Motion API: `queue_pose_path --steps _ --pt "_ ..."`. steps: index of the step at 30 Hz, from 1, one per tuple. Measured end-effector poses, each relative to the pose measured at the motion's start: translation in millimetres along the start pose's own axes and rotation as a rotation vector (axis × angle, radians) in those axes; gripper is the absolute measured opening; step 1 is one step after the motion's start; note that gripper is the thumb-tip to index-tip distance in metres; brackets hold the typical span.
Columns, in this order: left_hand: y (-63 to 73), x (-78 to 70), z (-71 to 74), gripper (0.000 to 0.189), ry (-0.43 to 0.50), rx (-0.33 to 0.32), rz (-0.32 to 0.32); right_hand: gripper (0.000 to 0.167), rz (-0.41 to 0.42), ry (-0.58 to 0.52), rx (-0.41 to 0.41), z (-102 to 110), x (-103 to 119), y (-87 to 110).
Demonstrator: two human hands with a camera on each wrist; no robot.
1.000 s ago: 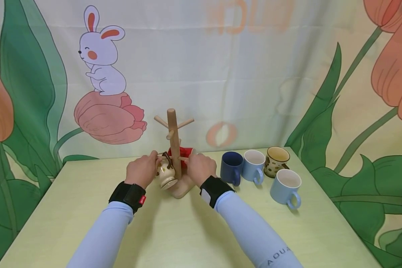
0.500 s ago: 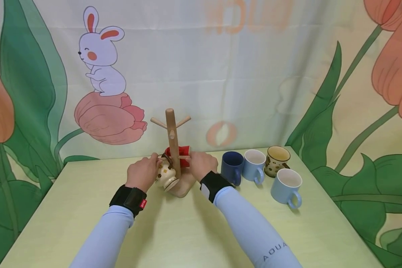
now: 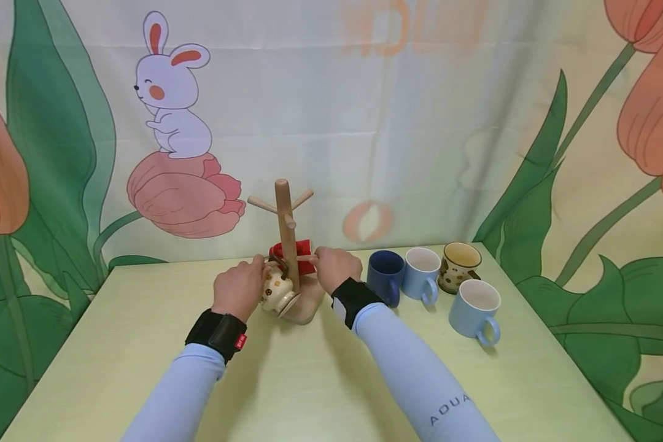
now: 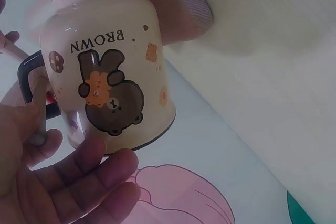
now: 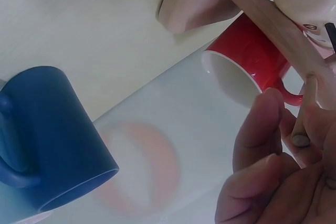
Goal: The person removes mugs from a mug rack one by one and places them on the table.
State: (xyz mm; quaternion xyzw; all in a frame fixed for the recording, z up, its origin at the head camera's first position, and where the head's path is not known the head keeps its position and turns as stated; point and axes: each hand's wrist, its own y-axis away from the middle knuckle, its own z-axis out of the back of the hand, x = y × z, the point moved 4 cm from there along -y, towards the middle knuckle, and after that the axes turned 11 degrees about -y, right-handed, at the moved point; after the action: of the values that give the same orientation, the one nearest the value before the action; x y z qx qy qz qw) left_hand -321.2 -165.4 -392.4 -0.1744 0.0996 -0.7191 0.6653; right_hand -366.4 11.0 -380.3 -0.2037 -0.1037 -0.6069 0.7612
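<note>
A wooden mug tree [image 3: 285,215] stands upright near the table's back edge. My left hand [image 3: 237,285] pinches its lower left peg [image 4: 39,111] between thumb and index finger. On that peg a cream mug [image 4: 105,61] with a brown bear print hangs by its dark handle, tilted, its other fingertips close to the mug's side. On the opposite side my right hand [image 3: 337,270] pinches the lower right peg [image 5: 304,111]. Behind the post a red mug [image 5: 247,51] with a white inside hangs on its side, partly hidden in the head view.
To the right stand a dark blue mug [image 3: 385,273], a light blue mug [image 3: 420,270], a patterned cream mug [image 3: 457,267] and, nearer, another light blue mug [image 3: 473,307]. A printed curtain [image 3: 420,123] hangs behind the table [image 3: 298,380].
The mug tree has turned: its upper front peg has swung right and its upper right peg back. The red mug has shifted slightly left. Both hands have stayed at the pegs.
</note>
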Motion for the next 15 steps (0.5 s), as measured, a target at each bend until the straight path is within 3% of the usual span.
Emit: queue_pose_path --steps 9,15 --pt "1.0 -2.0 1.2 0.023 -0.005 -0.089 -0.019 0.027 -0.007 0.020 0.008 3.3 0.9 0.3" --pt "0.1 0.7 1.8 0.023 0.008 -0.054 -0.010 0.026 0.015 0.009 -0.003 3.0 0.1 1.5"
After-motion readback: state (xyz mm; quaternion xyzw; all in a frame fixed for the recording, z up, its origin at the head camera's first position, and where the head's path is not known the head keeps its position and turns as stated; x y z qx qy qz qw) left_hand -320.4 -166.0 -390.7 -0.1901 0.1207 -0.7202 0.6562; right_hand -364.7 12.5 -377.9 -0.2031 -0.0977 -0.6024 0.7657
